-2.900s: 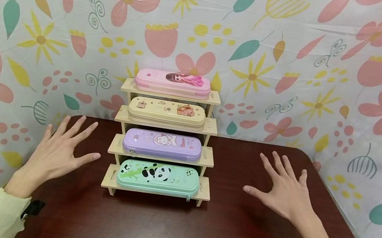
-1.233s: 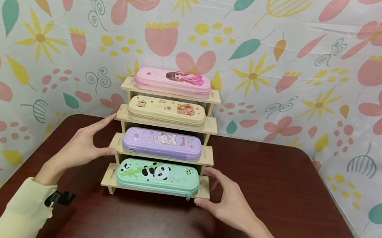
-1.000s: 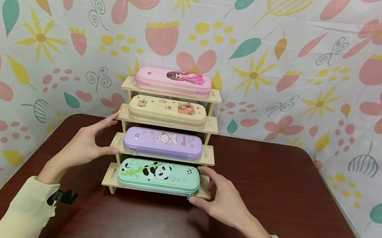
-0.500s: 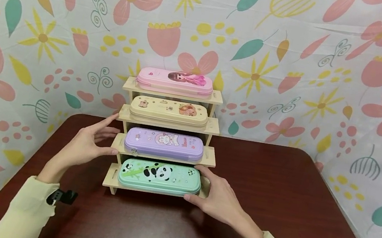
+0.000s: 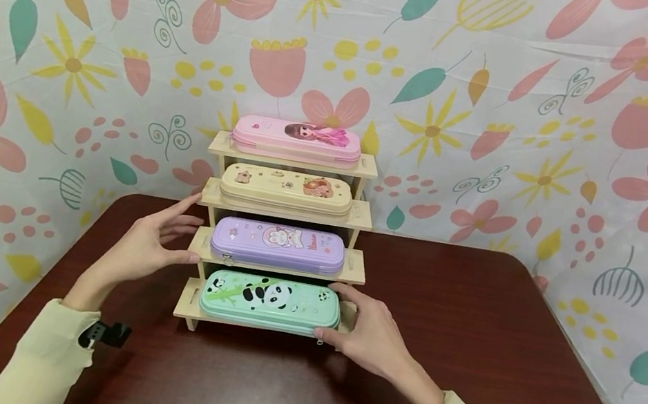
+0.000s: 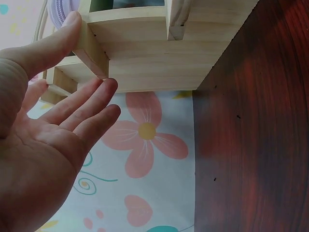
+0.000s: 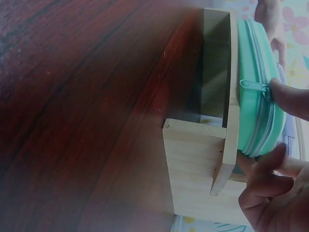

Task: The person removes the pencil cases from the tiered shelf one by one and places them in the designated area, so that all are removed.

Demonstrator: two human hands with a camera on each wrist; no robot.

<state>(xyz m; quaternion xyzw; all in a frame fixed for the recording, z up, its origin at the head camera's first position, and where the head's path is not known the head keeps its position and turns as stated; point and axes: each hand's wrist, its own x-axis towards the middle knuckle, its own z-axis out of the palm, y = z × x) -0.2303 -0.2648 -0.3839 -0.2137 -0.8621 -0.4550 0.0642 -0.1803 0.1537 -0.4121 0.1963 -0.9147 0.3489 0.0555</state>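
A mint green panda pencil case [image 5: 271, 302] lies on the lowest tier of a stepped wooden rack [image 5: 356, 265]. My right hand [image 5: 374, 335] pinches the case's right end, thumb at its front by the zipper pull and index finger behind. In the right wrist view, the thumb touches the zipper of the case [image 7: 248, 53]. My left hand [image 5: 140, 248] touches the rack's left side with fairly straight fingers: thumb on the third tier's front, index finger at the tier above. In the left wrist view, the left hand's [image 6: 53, 135] fingertips sit by a board's end.
Higher tiers bear a purple pencil case [image 5: 277, 246], a cream one [image 5: 285, 187] and a pink one [image 5: 265, 136]. The rack stands on a dark red-brown table [image 5: 459, 306]. A flower-print cloth [image 5: 493, 81] hangs behind.
Both hands have come in from the table's sides to the rack. The right hand has moved left along the lowest tier and taken hold of the mint pencil case's right end.
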